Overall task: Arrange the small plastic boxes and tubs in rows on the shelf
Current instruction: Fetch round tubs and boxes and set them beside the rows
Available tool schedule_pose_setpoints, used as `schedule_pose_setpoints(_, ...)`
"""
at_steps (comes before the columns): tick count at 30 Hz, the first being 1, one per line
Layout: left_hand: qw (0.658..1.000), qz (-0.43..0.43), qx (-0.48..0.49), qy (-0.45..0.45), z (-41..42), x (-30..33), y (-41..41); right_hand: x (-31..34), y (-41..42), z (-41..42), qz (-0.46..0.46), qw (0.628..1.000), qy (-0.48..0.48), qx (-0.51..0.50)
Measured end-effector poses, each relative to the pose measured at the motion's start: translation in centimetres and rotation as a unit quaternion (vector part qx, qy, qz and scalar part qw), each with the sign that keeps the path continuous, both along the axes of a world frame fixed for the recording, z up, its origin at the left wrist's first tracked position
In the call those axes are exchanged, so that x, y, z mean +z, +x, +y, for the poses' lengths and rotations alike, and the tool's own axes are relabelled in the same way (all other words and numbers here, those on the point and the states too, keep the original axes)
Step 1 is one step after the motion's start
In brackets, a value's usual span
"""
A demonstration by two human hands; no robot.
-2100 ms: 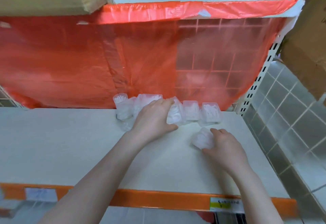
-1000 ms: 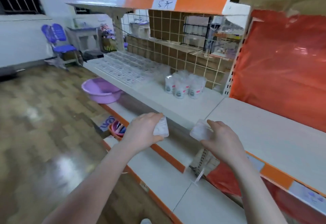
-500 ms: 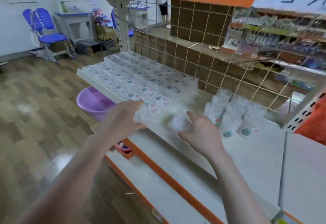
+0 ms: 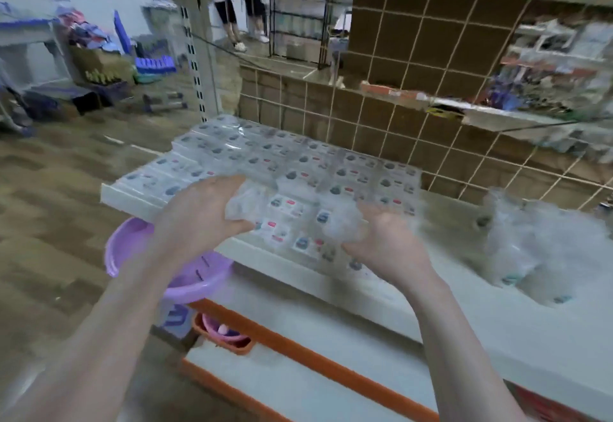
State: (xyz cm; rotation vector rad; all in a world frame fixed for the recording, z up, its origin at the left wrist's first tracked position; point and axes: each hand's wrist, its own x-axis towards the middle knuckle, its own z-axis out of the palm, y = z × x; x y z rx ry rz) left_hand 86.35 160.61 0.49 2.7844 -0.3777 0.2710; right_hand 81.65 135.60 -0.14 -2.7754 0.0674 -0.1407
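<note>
Left hand: the left hand [image 4: 202, 212] is raised over the front left part of the shelf, fingers curled round a small clear plastic tub [image 4: 243, 202], which it grips at its right side.
Left-hand tub: blurred by motion; it sits in the curl of the fingers, above the front rows of boxes, and I cannot tell whether it touches them.
Right hand: the right hand [image 4: 386, 242] is just right of the left, back of the hand toward the camera, fingers bent round a second clear plastic tub [image 4: 343, 222] held at its left side.
Right-hand tub: a pale smear above the boxes; its shape and lid are too blurred to tell.
Rows of boxes: small clear plastic boxes [image 4: 298, 169] with printed labels lie flat in tidy rows, filling the left half of the shelf from the front edge to the back.
Shelf: a white shelf [image 4: 464, 308] with an orange front strip; a wire grid panel [image 4: 414, 89] stands along its back.
Tubs at right: a cluster of clear labelled tubs [image 4: 537, 245] stands on the shelf well to the right of the hands, blurred.
Below: a purple basin [image 4: 185, 272] sits under the left end of the shelf, partly hidden by the left forearm.
Lower shelf: an orange basket [image 4: 225, 335] rests at its corner.
</note>
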Motion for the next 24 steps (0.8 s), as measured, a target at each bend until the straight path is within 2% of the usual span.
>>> schedule_pose_setpoints(5,0.996,0.040,-0.067,0.034,10.1,0.5,5.9,-0.4,3.6,9.2,0.032,0.996,0.017,-0.080)
schedule_pose_setpoints(11,0.995,0.048,-0.084,0.036,18.4,1.1,10.5,0.5,8.8,18.4,0.044,0.996,0.003,-0.082)
schedule_pose_setpoints(24,0.995,0.069,-0.075,-0.013,21.9,0.1,14.1,-0.1,14.3,23.1,0.084,0.995,-0.038,-0.046)
